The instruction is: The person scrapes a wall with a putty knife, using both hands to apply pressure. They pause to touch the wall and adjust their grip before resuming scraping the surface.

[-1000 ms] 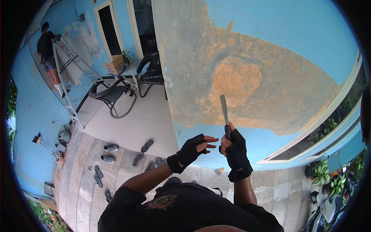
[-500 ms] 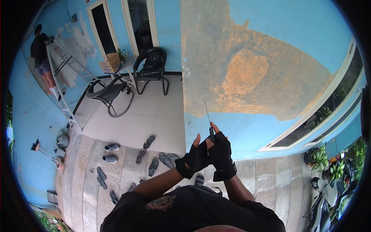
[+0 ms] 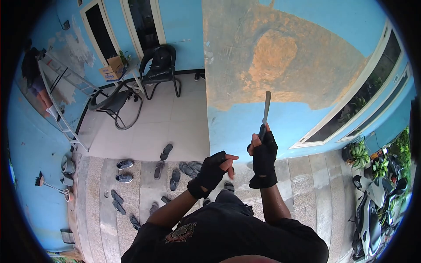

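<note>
My right hand (image 3: 265, 154), in a black fingerless glove, is wrapped round the dark handle of a putty knife (image 3: 267, 107). The knife's flat metal blade points up, overlapping the lower edge of the bare patch on the wall (image 3: 313, 83). Lower and to the left is my left hand (image 3: 215, 170), gloved the same way. Its fingers are bent but apart, the index reaching to the right, and nothing shows in them. The wall patch is grey and orange-brown where the blue paint is gone.
At the far left a person (image 3: 36, 76) stands on a ladder (image 3: 57, 101) at a scraped wall. Two black chairs (image 3: 160, 70) flank a small table with a cardboard box (image 3: 112, 69). Sandals and shoes (image 3: 124, 165) lie on the paving. Motorbikes (image 3: 370, 219) stand at right.
My hands were together at the putty knife; now they are apart. The right has moved right and up with the knife, its blade turned broader to view. The left has dropped away empty.
</note>
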